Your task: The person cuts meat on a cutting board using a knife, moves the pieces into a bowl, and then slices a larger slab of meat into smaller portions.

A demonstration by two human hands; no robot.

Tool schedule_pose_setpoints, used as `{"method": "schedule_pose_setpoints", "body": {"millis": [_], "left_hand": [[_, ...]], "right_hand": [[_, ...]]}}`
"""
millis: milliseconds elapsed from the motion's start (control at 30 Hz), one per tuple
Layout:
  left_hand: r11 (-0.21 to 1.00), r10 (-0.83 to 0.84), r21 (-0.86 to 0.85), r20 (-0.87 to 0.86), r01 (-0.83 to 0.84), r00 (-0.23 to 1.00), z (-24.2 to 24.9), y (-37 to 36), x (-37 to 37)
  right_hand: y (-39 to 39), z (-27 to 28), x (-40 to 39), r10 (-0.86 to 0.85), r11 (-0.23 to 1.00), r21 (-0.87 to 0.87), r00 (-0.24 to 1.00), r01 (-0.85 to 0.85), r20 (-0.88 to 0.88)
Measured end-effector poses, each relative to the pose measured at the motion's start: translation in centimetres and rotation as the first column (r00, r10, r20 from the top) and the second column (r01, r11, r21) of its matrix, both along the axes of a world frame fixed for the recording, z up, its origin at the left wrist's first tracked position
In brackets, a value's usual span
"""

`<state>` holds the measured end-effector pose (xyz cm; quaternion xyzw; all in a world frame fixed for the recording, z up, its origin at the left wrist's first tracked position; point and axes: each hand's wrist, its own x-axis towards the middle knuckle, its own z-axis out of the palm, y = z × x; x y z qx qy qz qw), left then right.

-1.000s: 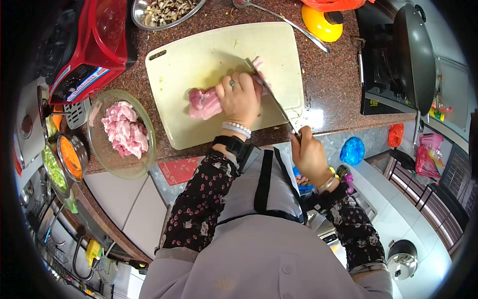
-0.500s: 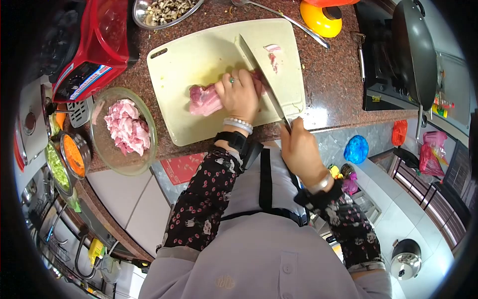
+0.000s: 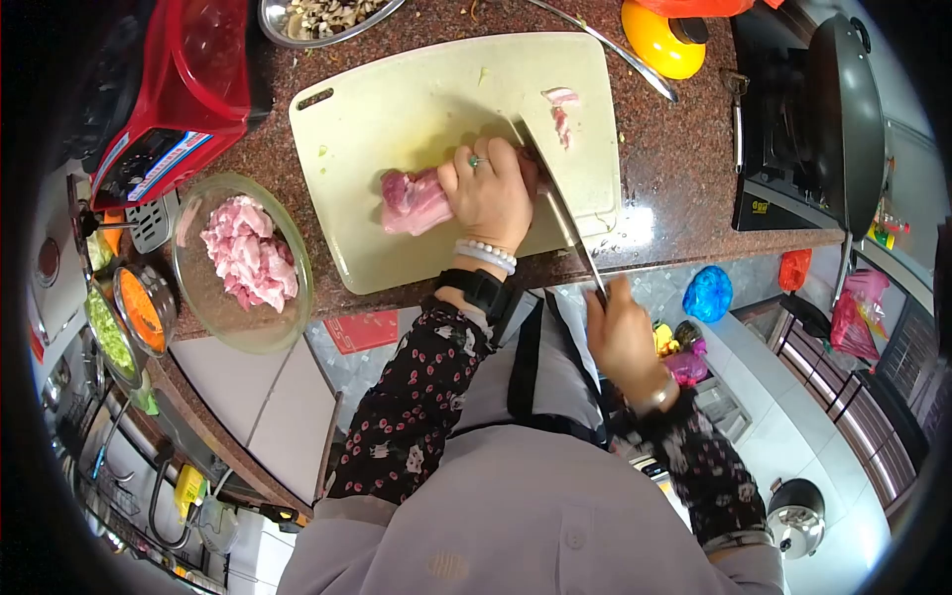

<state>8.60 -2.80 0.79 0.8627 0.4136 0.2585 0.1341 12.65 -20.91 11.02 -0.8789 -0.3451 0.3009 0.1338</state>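
A piece of raw meat (image 3: 416, 203) lies on the pale cutting board (image 3: 397, 99). My left hand (image 3: 488, 193) is closed over it and presses it down, hiding its middle. In my right hand (image 3: 627, 332) is the handle of a kitchen knife (image 3: 563, 213), its long blade slanting up and left across the board. The blade rests at the right end of the meat, close beside my left fingers; whether it is cutting in is hidden. Small meat scraps (image 3: 561, 117) sit on the board, right of the blade.
Left of the board stands a glass dish (image 3: 302, 258) of meat pieces (image 3: 248, 253). Bowls of orange bits (image 3: 141, 309) and green bits (image 3: 109, 332) are farther left. A bowl of chopped mushrooms (image 3: 322, 15) and a metal utensil (image 3: 635, 64) lie behind. A wok (image 3: 843, 129) stands right.
My right hand and the knife handle have drawn back toward me and slightly right. The blade tip has come nearer too. My left hand still holds the meat.
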Motion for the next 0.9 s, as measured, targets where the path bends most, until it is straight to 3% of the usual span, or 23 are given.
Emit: {"method": "schedule_pose_setpoints", "body": {"millis": [67,133,233,367,433,500,567,667,767,800,900], "left_hand": [[0.999,-0.007,0.036,-0.052,0.009,0.999,-0.3,0.1,-0.1],[0.998,-0.037,0.041,-0.075,0.04,0.997,-0.4,0.1,-0.4],[0.999,-0.026,0.025,-0.057,0.028,0.998,-0.3,0.2,-0.5],[0.997,0.01,0.073,-0.018,-0.009,1.0,-0.4,0.1,-0.1],[0.997,0.029,0.079,-0.025,-0.027,0.999,-0.6,0.1,-0.1],[0.999,0.021,0.041,-0.009,-0.021,1.0,-0.6,0.0,-0.2],[1.0,0.027,0.013,-0.014,-0.026,1.0,-0.4,-0.1,-0.4],[0.997,-0.021,-0.074,0.104,0.029,0.994,-0.1,0.4,-1.1],[0.952,-0.054,-0.257,0.403,0.169,0.914,1.3,1.2,-2.6],[0.971,-0.172,-0.105,0.322,0.216,0.931,2.6,1.3,-3.8],[0.952,-0.289,-0.094,0.031,0.291,0.957,4.6,-1.2,-5.4]], "right_hand": [[-0.7,-0.1,0.0,-0.031,0.998,-0.058,0.999,0.029,-0.034],[4.0,-1.8,1.1,0.065,0.997,0.024,0.993,-0.068,0.094],[10.7,-2.3,2.8,0.086,0.988,0.12,0.992,-0.097,0.094],[3.8,-1.1,1.4,0.079,0.996,-0.048,0.992,-0.075,0.097],[-0.4,-0.6,0.8,0.064,0.998,-0.002,0.996,-0.064,0.064],[-0.1,-1.5,1.5,0.108,0.992,0.042,0.984,-0.115,0.144],[4.1,-1.6,3.1,0.088,0.991,0.092,0.99,-0.099,0.113],[8.0,-2.7,5.3,0.034,0.962,0.268,0.996,-0.056,0.088],[8.1,-0.4,5.4,-0.049,0.934,0.355,0.999,0.043,0.01],[6.9,0.1,5.2,-0.061,0.938,0.343,0.998,0.055,0.007],[3.4,0.6,5.1,-0.114,0.944,0.31,0.994,0.11,-0.006]]}}
